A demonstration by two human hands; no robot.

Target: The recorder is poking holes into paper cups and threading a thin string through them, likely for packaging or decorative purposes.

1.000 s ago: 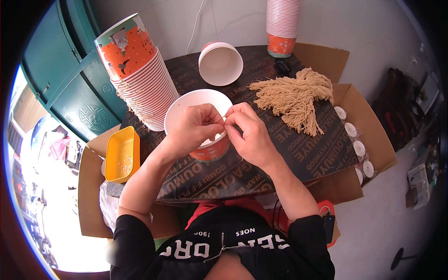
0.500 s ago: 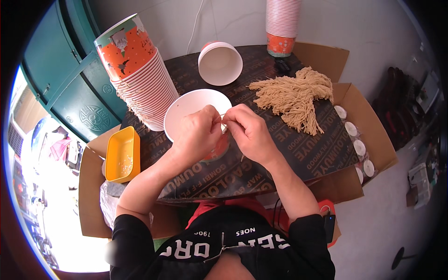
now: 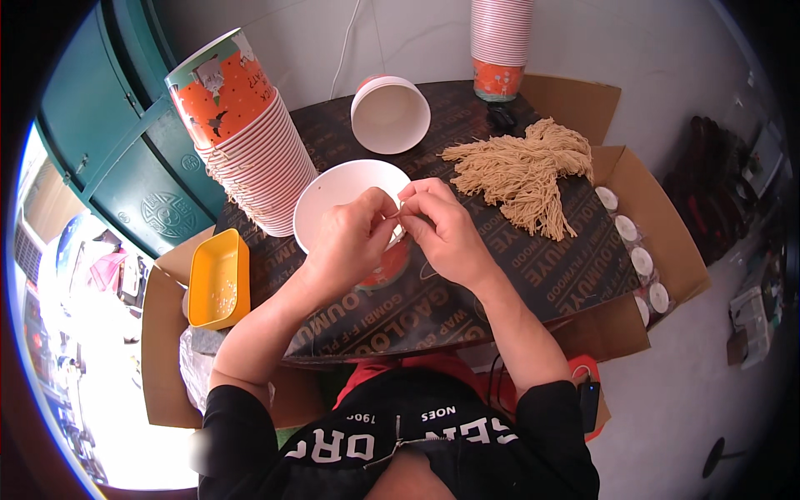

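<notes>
My left hand [image 3: 352, 240] and my right hand [image 3: 448, 240] meet over the near rim of a paper bucket [image 3: 323, 202], white inside with orange print outside. The fingertips of both hands pinch a thin beige cord [image 3: 428, 271], whose loose end shows below my right hand. Whether the cord passes through the bucket's wall is hidden by my fingers. The bucket leans on the dark board table, its mouth tilted up. To the right lies a bundle of beige cords [image 3: 527, 173].
At left stands a tall stack of printed buckets [image 3: 250, 137] with cords along its rims. A yellow tray [image 3: 219, 279] holds small white bits. Behind are another bucket [image 3: 390, 115] on its side and a second stack [image 3: 500, 50]. An open carton [image 3: 679, 250] with white rolls flanks the table.
My fingertips have drawn closer together on the cord, and my right hand has shifted slightly. More of the cord's loose end shows under it. The bucket stays in place.
</notes>
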